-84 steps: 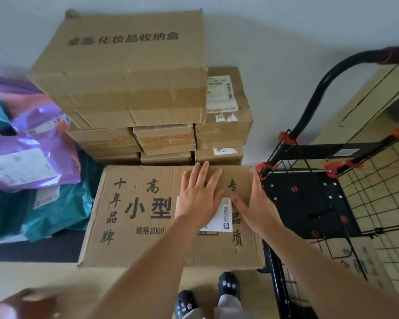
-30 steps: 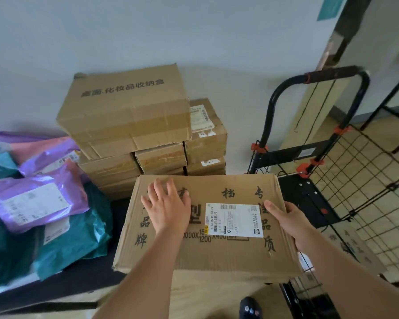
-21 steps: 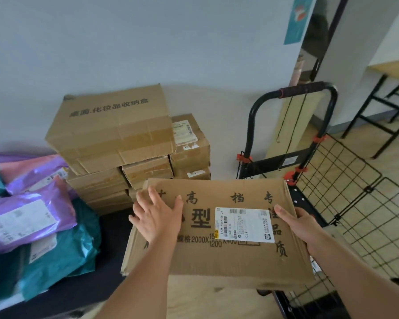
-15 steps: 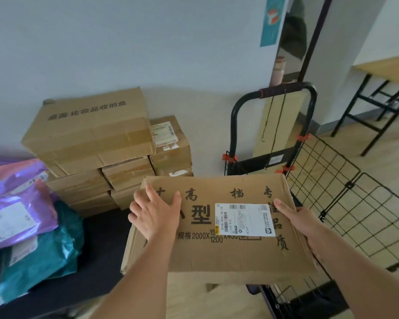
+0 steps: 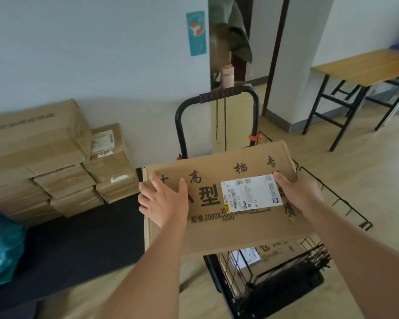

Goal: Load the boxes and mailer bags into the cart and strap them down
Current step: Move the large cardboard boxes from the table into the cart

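I hold a wide flat cardboard box with black printed characters and a white shipping label, lifted above the black wire cart. My left hand presses flat on the box's left part, fingers spread over its edge. My right hand grips its right edge. The cart's black handle rises behind the box. Another box lies in the cart's bed, partly hidden under the held one. A stack of cardboard boxes stands at the left against the wall. Teal and purple mailer bags lie at the far left.
A black mat covers the floor under the box stack and bags. The cart's wire side panels fold out to the right. A wooden table with black legs stands at the back right. A pink bottle sits behind the cart handle.
The box has left the floor by the stack and travelled right with both hands, and is now over the cart. My view has swung right; the stack and bags have slid left.
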Demonstrator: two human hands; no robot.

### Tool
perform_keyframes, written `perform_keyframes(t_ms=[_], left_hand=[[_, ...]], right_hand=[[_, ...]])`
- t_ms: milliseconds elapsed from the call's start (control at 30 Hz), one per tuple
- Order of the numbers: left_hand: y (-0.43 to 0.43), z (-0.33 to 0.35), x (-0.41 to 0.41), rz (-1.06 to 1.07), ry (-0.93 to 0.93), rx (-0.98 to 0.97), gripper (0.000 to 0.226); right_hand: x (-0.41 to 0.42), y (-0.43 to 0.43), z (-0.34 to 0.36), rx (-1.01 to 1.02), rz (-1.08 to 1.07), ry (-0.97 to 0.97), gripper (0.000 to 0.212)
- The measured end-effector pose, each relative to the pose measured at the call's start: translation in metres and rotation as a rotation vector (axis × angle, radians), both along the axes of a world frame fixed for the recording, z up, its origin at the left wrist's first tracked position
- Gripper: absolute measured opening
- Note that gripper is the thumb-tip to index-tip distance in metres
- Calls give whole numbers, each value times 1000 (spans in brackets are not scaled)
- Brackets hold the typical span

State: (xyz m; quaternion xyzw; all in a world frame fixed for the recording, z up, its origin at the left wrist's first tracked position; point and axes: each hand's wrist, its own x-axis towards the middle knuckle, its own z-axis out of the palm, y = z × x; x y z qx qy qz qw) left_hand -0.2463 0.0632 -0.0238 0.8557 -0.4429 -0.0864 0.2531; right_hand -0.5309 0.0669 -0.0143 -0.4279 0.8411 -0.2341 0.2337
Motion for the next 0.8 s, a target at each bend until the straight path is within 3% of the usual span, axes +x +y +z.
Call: perform_keyframes(t_ms=[367,800], left_hand=[[-23,12,-119,-195,70,-87,77],[-113,-21,-183,-342,137,34,86]], right_hand=[[-99,8,-8,-106,-203,-16,84],[-156,-52,-37,37,-272,-73,90]])
